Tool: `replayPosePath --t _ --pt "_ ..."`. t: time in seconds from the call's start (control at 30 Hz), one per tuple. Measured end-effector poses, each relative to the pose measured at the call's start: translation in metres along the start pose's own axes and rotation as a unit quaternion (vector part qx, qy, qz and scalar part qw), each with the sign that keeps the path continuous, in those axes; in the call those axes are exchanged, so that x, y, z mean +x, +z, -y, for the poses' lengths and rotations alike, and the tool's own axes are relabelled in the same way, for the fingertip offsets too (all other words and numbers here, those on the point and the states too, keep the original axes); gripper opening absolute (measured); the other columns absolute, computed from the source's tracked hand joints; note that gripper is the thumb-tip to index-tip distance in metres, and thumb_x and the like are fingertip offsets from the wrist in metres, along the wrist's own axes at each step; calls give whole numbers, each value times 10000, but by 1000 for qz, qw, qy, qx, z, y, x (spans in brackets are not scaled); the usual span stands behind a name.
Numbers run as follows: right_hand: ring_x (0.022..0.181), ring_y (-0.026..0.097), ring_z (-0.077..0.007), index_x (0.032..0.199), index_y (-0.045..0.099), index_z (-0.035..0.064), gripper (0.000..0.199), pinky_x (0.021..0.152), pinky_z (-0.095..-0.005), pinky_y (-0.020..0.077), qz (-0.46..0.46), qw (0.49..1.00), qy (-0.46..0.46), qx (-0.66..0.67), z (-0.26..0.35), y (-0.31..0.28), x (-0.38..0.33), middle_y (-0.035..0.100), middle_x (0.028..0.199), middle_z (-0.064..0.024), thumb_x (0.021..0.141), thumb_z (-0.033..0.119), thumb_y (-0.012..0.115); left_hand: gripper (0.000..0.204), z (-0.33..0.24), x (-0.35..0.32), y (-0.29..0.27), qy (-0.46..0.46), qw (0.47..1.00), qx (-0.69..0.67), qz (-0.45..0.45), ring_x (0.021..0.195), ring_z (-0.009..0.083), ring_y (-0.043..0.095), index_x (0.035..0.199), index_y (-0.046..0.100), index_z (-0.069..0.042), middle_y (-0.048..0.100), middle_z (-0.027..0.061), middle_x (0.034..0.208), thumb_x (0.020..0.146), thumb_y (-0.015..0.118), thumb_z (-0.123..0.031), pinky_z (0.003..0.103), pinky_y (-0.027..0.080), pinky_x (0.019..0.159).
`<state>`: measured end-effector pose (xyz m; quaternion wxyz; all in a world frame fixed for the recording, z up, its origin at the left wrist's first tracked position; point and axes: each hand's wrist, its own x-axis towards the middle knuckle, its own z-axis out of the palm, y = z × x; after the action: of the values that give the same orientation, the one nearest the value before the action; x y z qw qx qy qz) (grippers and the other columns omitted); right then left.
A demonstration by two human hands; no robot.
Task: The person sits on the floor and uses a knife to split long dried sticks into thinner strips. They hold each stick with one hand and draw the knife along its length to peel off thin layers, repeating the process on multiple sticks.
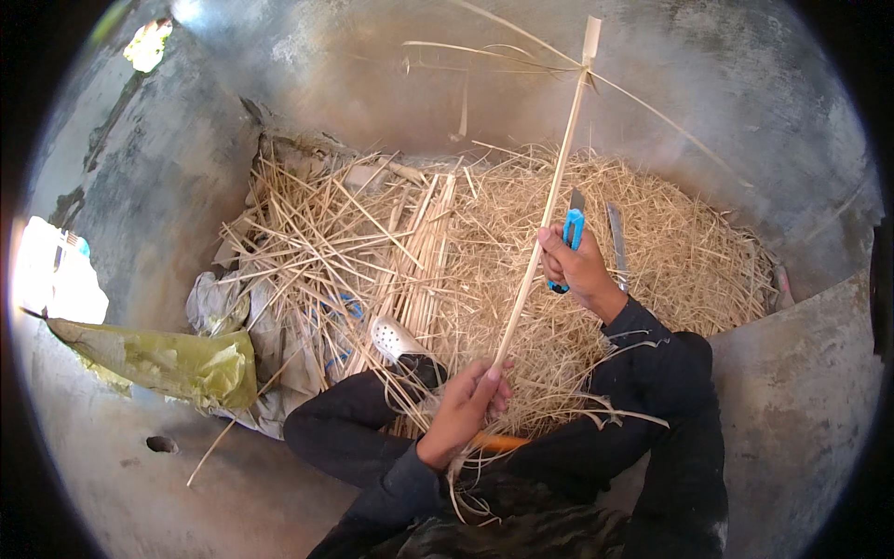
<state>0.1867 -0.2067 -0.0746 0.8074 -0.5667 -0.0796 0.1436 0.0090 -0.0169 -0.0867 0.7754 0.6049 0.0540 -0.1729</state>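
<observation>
While the left hand pinches the lower end of a long bamboo strip, fingers closed round it, the strip runs up toward 1 o'clock, top end near the frame's upper edge. Right hand is fisted on a blue utility knife, blade up, pressed vs. the strip at mid-length. Shavings pile fills the floor behind, w/ a bundle of cut sticks at 11 o'clock of the left hand. White clog just beside the bundle; yellow-green sack at 9 o'clock.
</observation>
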Motion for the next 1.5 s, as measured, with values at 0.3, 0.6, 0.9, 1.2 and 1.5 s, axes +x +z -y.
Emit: replayPosePath --t 0.3,0.6,0.9,1.2,1.5 --pt "415 502 -227 726 575 72 672 411 -343 388 71 770 -281 -568 -8 6 -16 503 522 -61 819 734 501 261 -23 25 2 -18 998 -39 -52 527 31 395 1147 579 -21 519 -39 697 1006 499 -225 175 311 476" --pt "381 538 -250 568 577 85 739 383 -373 418 43 696 -269 -664 -13 15 -12 507 445 -91 782 786 483 264 -40 10 -4 17 993 85 -75 498 39 423 1119 587 -1 513 -14 639 1012 476 -216 195 326 456" --pt "398 556 -239 576 606 102 738 393 -376 425 20 666 -274 -694 -9 12 1 518 447 -85 783 795 461 315 -50 -6 -5 74 970 217 -83 540 29 413 1137 592 20 468 -37 612 1016 461 -240 199 327 503" --pt "363 511 -224 540 555 110 713 377 -366 391 29 645 -391 -656 -12 11 10 472 419 -44 768 783 507 268 -53 -21 3 63 960 253 -104 567 42 450 1112 593 23 475 -24 612 1010 459 -186 213 372 535" --pt "372 464 -190 687 697 140 693 377 -367 344 -79 732 -244 -632 4 -46 21 462 433 -37 882 725 381 284 -33 -38 -1 51 973 224 -2 566 44 438 1227 563 1 473 -25 647 1013 445 -144 214 377 516"
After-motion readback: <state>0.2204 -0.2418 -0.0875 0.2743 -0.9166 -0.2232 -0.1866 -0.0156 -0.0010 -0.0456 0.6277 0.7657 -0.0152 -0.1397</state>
